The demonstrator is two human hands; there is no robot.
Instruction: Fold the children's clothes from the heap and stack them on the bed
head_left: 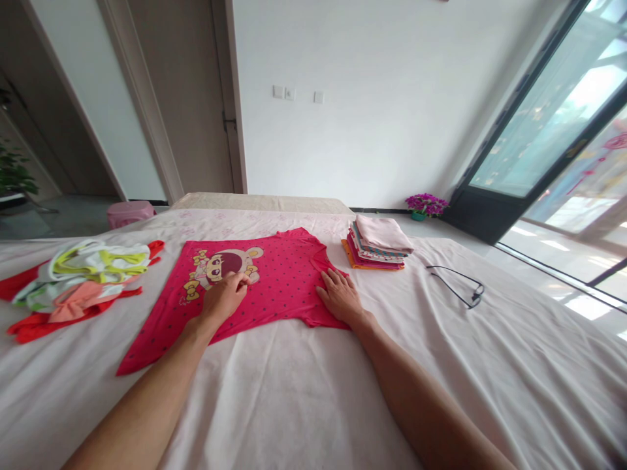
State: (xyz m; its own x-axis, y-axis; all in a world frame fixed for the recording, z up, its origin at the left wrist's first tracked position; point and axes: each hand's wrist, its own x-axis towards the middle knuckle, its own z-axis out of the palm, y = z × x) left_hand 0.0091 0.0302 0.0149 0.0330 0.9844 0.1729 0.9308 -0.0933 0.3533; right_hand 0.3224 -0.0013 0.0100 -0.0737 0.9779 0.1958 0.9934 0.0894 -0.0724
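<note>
A red short-sleeved T-shirt (274, 287) with dark dots lies spread flat on the bed, its neckline toward the right. A cartoon figure in a bear-eared hood is printed near its hem end. My left hand (226, 295) rests on this print with its fingers curled closed; no fabric shows bunched in them. On the collar end, beside a sleeve, my right hand (341, 297) lies flat with fingers spread, pressing on the cloth.
A neat stack of folded clothes (376, 245) stands beyond my right hand. Dark-framed glasses (460, 287) lie farther right on the pale sheet (274, 405). A loose heap of clothes (88, 281) is at left. A pink stool (130, 213) and purple flowers (426, 204) stand on the floor.
</note>
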